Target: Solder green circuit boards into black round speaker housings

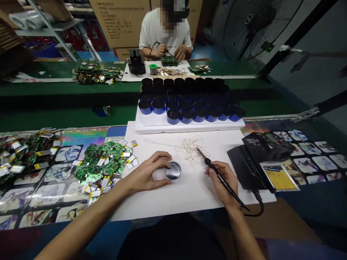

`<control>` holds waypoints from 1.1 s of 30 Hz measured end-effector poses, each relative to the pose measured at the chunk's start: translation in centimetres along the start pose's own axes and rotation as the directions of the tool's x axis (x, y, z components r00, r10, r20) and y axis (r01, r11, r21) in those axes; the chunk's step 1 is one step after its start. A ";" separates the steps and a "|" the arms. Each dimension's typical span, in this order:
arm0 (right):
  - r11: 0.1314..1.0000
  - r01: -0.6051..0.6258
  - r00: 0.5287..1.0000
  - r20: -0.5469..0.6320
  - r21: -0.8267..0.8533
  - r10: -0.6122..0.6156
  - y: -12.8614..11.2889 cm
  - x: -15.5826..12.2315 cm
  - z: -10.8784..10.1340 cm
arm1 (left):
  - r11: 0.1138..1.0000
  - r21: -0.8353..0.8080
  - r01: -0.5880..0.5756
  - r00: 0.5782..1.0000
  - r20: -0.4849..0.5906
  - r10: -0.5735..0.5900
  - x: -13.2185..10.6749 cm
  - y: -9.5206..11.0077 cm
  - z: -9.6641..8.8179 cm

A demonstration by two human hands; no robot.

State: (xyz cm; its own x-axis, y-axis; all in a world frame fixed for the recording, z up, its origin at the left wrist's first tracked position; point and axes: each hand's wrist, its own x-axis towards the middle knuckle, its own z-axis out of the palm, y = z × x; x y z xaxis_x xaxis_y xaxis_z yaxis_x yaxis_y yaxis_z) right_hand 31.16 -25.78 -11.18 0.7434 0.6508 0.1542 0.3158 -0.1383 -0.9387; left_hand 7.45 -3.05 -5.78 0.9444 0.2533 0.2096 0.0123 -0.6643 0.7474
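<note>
My left hand (pixel 151 171) curls around the left side of a round, shiny grey disc (pixel 173 170) on the white work sheet (pixel 184 196), fingertips at its upper edge and thumb at its lower edge. My right hand (pixel 223 180) grips a soldering iron (pixel 221 177) by its black handle, like a pen. The iron's metal tip points up and left, over a scatter of tiny pale bits (pixel 189 153). A thin strand of wire (pixel 162 144) runs leftward from near that tip.
A white foam tray (pixel 189 127) holds several blue-and-black round housings (pixel 173 116). Green circuit boards with batteries (pixel 104 159) are heaped at left. A black soldering station (pixel 246 166) stands at right, beside a yellow sponge (pixel 280 177). Across the bench, a person (pixel 166 32) works on boards.
</note>
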 end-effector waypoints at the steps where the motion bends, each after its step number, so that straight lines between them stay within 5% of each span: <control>1: 1.000 -0.004 1.000 -0.001 -0.002 0.004 0.0 0.0 0.0 | 1.000 -0.003 0.006 0.999 -0.041 -0.007 0.1 -0.1 -0.4; 4: 1.000 -0.007 1.000 -0.016 -0.005 0.007 -0.1 0.1 -0.1 | 0.997 0.028 0.075 0.966 -0.249 -0.066 0.2 -0.6 -2.5; 7: 1.000 -0.004 0.998 -0.056 -0.003 0.004 -0.3 0.0 -0.2 | 0.970 0.072 0.232 0.867 -0.467 -0.172 -0.3 -1.2 -5.4; 10: 1.000 -0.008 0.995 -0.097 -0.015 0.006 -0.5 -0.1 -0.3 | 0.918 0.103 0.383 0.791 -0.550 -0.268 -1.3 -1.6 -8.7; 16: 1.000 0.025 0.990 -0.141 -0.019 -0.027 -0.1 -0.2 -0.3 | 0.756 0.331 0.565 0.818 -0.348 -0.458 -3.6 -3.9 -13.4; 26: 0.995 -0.030 0.982 -0.187 -0.091 0.013 0.1 -0.5 -0.3 | 0.734 0.465 0.495 0.849 -0.080 -0.522 -3.7 -5.1 -13.7; 33: 0.996 -0.033 0.982 -0.191 -0.084 0.017 -2.1 -0.1 0.0 | 0.774 0.383 0.504 0.854 -0.090 -0.512 -3.8 -3.3 -15.6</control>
State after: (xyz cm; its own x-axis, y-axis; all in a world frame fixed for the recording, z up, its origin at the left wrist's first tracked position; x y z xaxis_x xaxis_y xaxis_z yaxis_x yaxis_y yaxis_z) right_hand 30.43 -25.50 -9.22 0.8474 0.4941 0.1942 0.3389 -0.2220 -0.9143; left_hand -1.28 9.15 0.85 0.7708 0.6198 -0.1471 0.6118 -0.6559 0.4422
